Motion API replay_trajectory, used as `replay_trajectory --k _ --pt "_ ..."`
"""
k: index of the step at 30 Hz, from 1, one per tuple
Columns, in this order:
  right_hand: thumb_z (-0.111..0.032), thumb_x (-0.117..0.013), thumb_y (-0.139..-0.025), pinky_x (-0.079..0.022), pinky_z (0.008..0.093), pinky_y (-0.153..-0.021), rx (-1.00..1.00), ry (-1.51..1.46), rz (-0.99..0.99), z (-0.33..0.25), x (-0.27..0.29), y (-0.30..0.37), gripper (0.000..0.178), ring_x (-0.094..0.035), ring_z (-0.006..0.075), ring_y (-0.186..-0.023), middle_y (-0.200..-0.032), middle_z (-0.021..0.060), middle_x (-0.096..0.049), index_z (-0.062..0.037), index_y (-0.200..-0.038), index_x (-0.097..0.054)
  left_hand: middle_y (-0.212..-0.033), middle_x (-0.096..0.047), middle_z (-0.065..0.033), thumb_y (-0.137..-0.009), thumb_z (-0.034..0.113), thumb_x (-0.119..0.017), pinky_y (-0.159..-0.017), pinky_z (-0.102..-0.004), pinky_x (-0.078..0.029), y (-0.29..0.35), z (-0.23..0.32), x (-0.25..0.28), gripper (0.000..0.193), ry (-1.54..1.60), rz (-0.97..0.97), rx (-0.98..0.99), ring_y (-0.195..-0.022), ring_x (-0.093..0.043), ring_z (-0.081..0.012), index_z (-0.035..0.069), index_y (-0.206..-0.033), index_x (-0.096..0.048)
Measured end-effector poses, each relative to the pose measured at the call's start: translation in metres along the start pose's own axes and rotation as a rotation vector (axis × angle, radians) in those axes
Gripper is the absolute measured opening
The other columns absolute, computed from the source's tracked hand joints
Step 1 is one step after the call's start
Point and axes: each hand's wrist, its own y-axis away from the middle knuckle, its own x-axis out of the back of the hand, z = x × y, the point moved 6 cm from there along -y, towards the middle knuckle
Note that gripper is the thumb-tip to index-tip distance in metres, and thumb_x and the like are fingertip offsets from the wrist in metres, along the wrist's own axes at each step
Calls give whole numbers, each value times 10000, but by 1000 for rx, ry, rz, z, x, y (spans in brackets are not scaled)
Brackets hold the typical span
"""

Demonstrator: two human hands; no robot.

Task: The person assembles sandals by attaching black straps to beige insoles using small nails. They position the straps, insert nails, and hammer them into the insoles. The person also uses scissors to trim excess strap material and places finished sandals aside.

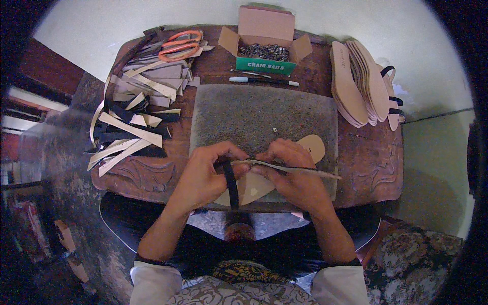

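Note:
Above the dark speckled mat (pixel 223 112), both my hands pinch a thin sole (pixel 305 172) that is turned nearly edge-on. My left hand (pixel 211 168) grips its left end, where a black strap (pixel 232 187) hangs down. Close beside it, my right hand (pixel 292 175) holds the same sole with fingers and thumb near its middle, and its tapered end sticks out to the right. Underneath, a tan insole (pixel 311 147) lies slanted on the mat, partly hidden by my hands. A tiny shiny piece (pixel 275 129) rests on the mat beyond my right hand.
An open green cardboard box (pixel 265 66) of small metal nails stands at the back, with a black marker (pixel 263 81) before it. Orange-handled scissors (pixel 180 46) lie on grey strips (pixel 152 76); black-and-cream strips (pixel 132 129) sit nearer. Right: stacked insoles (pixel 351 84), a black-strapped sandal (pixel 394 104).

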Motion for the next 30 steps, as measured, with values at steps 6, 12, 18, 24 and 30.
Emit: replay_trajectory --k 6,12,18,24,30 --pt "-102 -754 -730 -449 375 -678 92 10 39 -7 3 -5 200 -604 295 -779 -802 108 -628 -21 -790 -581 -840 -677 -41 -814 127 -749 -699 -258 -477 0 -4 -1 189 20 4 35 -778 -608 -102 7 -941 -677" --pt "-82 -750 -721 -438 378 -658 77 14 72 -6 3 -5 206 -592 286 -757 -779 97 -616 -30 -773 -557 -813 -665 -32 -801 141 -756 -674 -253 -463 1 -2 0 202 13 11 22 -750 -592 -99 11 -933 -677" --pt "-156 -697 -761 -432 433 -777 -16 12 62 -2 -2 -2 158 -575 348 -857 -818 115 -576 -77 -821 -574 -811 -669 -40 -797 147 -753 -680 -262 -470 0 0 0 206 -21 28 -10 -756 -603 -115 11 -930 -673" --pt "-152 -773 -741 -474 367 -702 -58 72 104 -2 8 -1 224 -606 304 -804 -817 110 -630 -54 -899 -647 -746 -643 -44 -821 111 -719 -598 -269 -425 1 6 -1 178 4 37 -146 -693 -552 -86 12 -955 -657" --pt "-183 -767 -747 -476 387 -768 -21 80 -74 -2 8 -5 262 -614 305 -881 -881 129 -639 -60 -954 -663 -774 -652 -44 -820 102 -723 -623 -262 -433 2 7 -2 179 15 29 -117 -709 -554 -90 11 -957 -651"
